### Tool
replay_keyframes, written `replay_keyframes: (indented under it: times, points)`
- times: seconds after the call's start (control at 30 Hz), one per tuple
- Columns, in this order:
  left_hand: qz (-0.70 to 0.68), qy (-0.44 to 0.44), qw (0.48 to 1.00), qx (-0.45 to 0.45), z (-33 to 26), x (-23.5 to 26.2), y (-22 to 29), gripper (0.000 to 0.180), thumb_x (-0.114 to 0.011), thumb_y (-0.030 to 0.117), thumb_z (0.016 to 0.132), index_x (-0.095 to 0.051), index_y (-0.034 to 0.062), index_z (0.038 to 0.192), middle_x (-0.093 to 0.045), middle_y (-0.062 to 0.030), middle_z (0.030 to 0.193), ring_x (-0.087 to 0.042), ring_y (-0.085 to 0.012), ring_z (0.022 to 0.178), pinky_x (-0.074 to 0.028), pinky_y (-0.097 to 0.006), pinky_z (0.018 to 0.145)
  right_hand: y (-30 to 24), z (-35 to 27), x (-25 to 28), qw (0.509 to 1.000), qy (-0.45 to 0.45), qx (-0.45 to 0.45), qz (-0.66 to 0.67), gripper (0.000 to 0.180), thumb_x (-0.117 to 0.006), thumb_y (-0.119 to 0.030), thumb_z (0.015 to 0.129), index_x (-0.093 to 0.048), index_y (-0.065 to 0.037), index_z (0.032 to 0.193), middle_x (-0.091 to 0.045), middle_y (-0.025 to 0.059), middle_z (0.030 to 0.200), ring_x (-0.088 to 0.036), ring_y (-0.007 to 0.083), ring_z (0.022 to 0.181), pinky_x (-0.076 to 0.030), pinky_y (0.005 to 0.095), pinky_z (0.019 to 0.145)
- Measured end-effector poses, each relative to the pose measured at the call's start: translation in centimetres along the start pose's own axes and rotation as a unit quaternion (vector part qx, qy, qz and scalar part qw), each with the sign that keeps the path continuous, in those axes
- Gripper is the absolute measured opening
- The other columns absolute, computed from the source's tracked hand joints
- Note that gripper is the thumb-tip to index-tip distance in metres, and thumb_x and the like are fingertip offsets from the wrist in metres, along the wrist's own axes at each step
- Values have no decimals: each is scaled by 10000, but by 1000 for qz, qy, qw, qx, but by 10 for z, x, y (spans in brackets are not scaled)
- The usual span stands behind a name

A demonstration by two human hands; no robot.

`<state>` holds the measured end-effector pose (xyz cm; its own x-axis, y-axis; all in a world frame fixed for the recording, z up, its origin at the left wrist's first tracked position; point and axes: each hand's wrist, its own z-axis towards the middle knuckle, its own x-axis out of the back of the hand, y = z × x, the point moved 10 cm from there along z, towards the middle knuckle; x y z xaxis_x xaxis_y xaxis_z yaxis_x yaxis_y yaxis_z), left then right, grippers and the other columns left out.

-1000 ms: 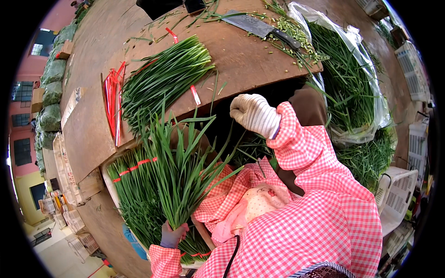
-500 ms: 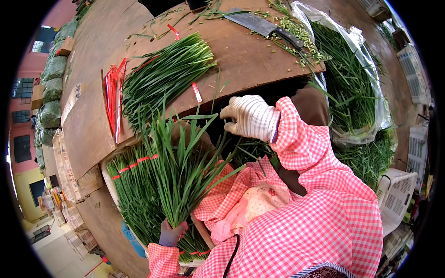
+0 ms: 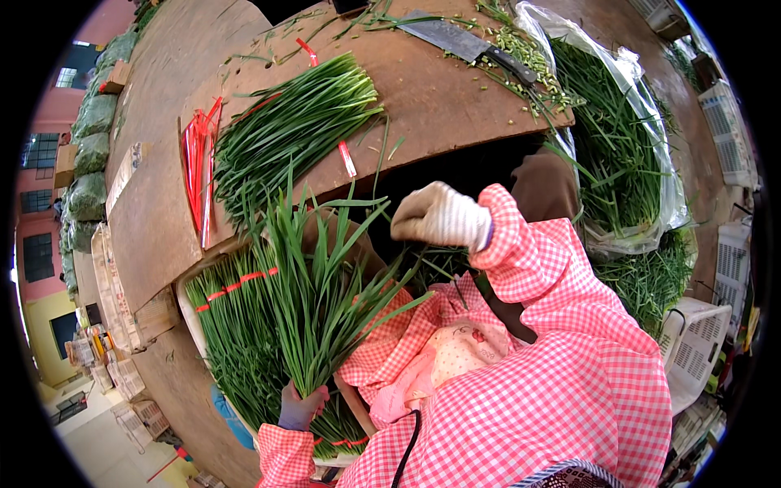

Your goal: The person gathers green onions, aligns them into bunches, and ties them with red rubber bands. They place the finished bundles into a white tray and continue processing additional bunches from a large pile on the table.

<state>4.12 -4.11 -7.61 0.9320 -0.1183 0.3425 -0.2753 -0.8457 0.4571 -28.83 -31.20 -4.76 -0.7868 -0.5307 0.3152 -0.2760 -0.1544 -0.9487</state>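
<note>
My left hand [image 3: 301, 407], in a dark glove, grips the gathered lower end of a loose bunch of garlic chives [image 3: 313, 317]; the leaves fan upward. My right hand [image 3: 442, 216], in a white knitted glove, is in the air right of the leaf tips, over my lap. Its fingers are curled and slightly blurred; what they hold, if anything, is hidden. Under the held bunch, chive bundles [image 3: 228, 333] with red bands fill a pale crate [image 3: 194, 321]. Beyond it, a thick pile of chives [image 3: 301, 122] lies on the brown board table [image 3: 431, 106].
Red tie strips [image 3: 198, 163] lie left of the pile. A cleaver [image 3: 447, 37] with a black handle rests at the far side among chopped stem ends [image 3: 525, 49]. At the right stands an open clear plastic bag [image 3: 675, 195] full of chives, near a white plastic crate [image 3: 695, 342].
My right hand has shifted slightly right and downward, and its fingers have curled in. The left hand and its bunch have barely moved.
</note>
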Motion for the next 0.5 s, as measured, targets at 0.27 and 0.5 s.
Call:
replay_keyframes:
  times: [0.27, 0.5]
  points:
    - [1, 2, 1000, 0, 0, -1, 6, 259, -675, 67, 738, -555, -12, 954, -604, -83, 650, -520, -117, 463, -408, -246, 400, -14, 14, -13, 984, 1, 23, -176, 404, -610, -150, 787, -604, -165, 1191, -616, 157, 793, -605, 330, 743, -493, 406, 662]
    - [5, -7, 1000, -12, 0, -4, 10, 259, -676, 77, 734, -553, -1, 948, -602, -75, 657, -524, -114, 469, -414, -242, 405, 7, 15, -29, 986, -52, 92, -131, 191, -606, -178, 801, -676, -54, 928, -654, 145, 782, -641, 289, 716, -514, 375, 669]
